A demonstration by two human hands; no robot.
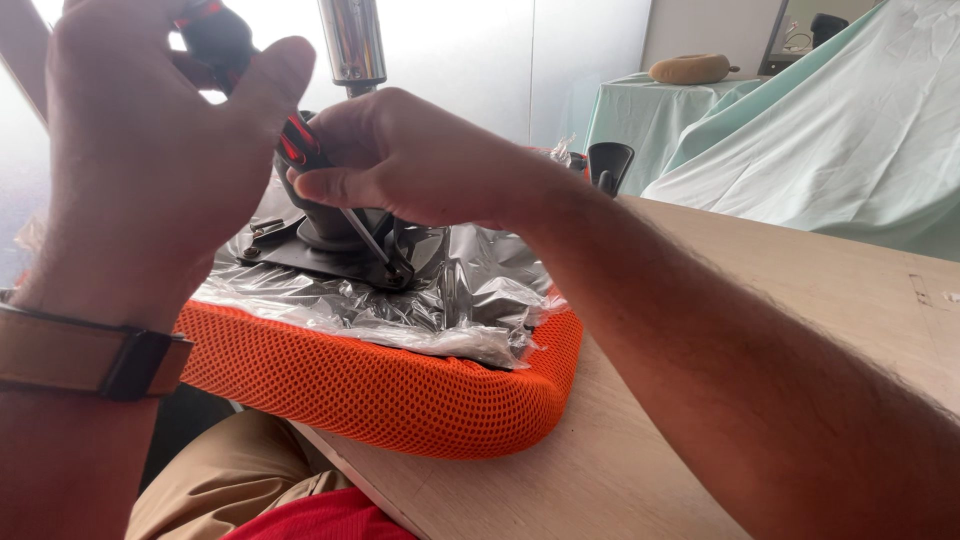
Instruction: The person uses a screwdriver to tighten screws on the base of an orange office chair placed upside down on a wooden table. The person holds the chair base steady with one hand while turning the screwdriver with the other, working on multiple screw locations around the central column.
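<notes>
On a pale wooden table (700, 300) lies an upturned orange mesh seat (400, 385). The right hand (420, 160) grips a screwdriver (345, 200) on the black mounting plate (320, 255); the left hand (140, 150) holds its handle top. The tip could slip if tilted.

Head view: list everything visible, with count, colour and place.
seat cushion: 1, orange mesh, upside down on the table edge
plastic wrap: clear, over the cushion
metal plate: 1, black, on the cushion
chrome column: 1, upright, above the plate
screwdriver: 1, red-black handle, tip at the plate
table: 1, pale wood
cloth covers: mint green, behind
left hand: raised, on a dark handle, wrist strap
right hand: grips the screwdriver
</notes>
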